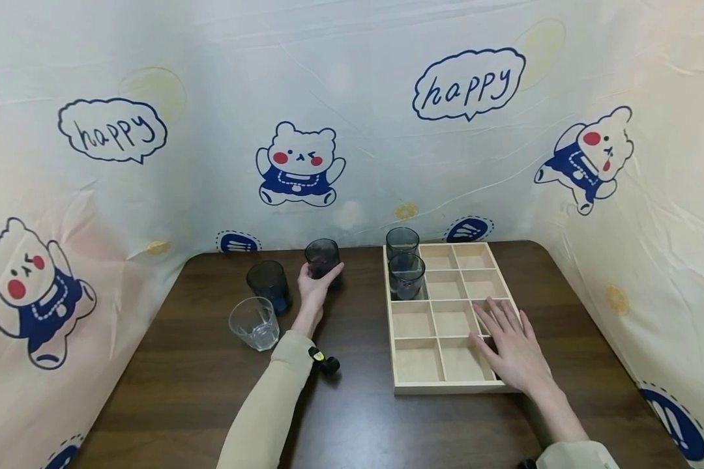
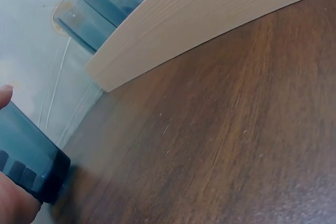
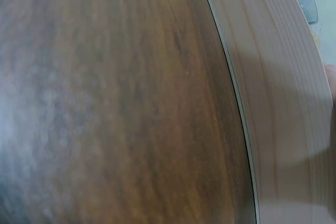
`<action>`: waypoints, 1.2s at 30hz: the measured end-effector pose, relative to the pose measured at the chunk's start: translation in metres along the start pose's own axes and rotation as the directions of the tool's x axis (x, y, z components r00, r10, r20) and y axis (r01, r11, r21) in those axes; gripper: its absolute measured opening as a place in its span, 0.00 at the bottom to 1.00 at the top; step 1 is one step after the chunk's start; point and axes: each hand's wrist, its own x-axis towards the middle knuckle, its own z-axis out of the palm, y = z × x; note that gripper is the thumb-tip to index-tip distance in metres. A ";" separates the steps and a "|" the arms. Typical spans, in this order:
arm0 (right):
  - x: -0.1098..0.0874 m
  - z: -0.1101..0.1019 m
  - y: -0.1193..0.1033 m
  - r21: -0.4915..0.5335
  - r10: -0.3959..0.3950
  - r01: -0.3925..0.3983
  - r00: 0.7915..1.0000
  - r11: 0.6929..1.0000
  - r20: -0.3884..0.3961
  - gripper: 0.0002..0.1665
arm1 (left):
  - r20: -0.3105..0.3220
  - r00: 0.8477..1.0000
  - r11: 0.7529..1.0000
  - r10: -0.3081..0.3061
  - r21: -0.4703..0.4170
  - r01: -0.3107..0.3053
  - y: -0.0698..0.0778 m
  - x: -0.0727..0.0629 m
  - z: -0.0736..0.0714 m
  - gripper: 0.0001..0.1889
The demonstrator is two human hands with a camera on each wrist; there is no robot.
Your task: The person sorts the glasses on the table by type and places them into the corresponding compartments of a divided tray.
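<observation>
My left hand (image 1: 312,292) grips a dark blue-tinted drinking glass (image 1: 322,253) near the table's back edge, thumb on its right side. In the left wrist view the base of this glass (image 2: 23,145) shows close to the tabletop. My right hand (image 1: 515,348) rests with spread fingers on the right side of a pale wooden compartment tray (image 1: 454,389). Two tinted glasses stand in the tray's left column, one in the back compartment (image 1: 402,240) and another just in front of it (image 1: 407,273). The right wrist view is mostly tabletop and tray wall (image 3: 268,103).
Left of my left hand stand another dark blue glass (image 1: 268,283) and, nearer me, a clear glass (image 1: 255,324). A printed cloth (image 1: 375,176) hangs behind and along both sides of the brown wooden table (image 1: 352,430).
</observation>
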 end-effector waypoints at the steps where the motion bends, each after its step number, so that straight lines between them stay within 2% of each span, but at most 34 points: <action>1: 0.000 0.000 0.000 0.001 0.000 0.000 1.000 1.000 -0.001 0.42 | 0.002 1.000 1.000 -0.005 -0.005 0.005 0.001 -0.001 0.000 0.44; 7: 0.000 0.000 -0.001 -0.001 0.000 0.000 1.000 1.000 -0.002 0.42 | 0.017 0.999 0.999 -0.034 -0.036 0.034 0.004 -0.009 -0.002 0.41; 14: -0.001 0.001 0.000 0.003 0.002 -0.002 1.000 1.000 0.004 0.42 | 0.037 0.998 0.998 -0.054 -0.022 0.054 0.010 -0.021 -0.004 0.37; 25: 0.000 0.002 0.001 0.003 0.004 -0.004 1.000 1.000 0.006 0.42 | 0.151 0.986 0.996 -0.076 -0.031 0.081 0.026 -0.045 -0.002 0.32; 30: 0.000 0.002 0.001 0.007 0.005 -0.005 1.000 1.000 0.008 0.43 | 0.209 0.975 0.997 -0.075 0.006 0.076 0.034 -0.057 0.000 0.33; 36: 0.000 0.001 0.000 0.004 -0.002 0.002 1.000 1.000 0.004 0.43 | 0.247 0.966 0.996 -0.081 0.045 0.072 0.041 -0.068 0.002 0.36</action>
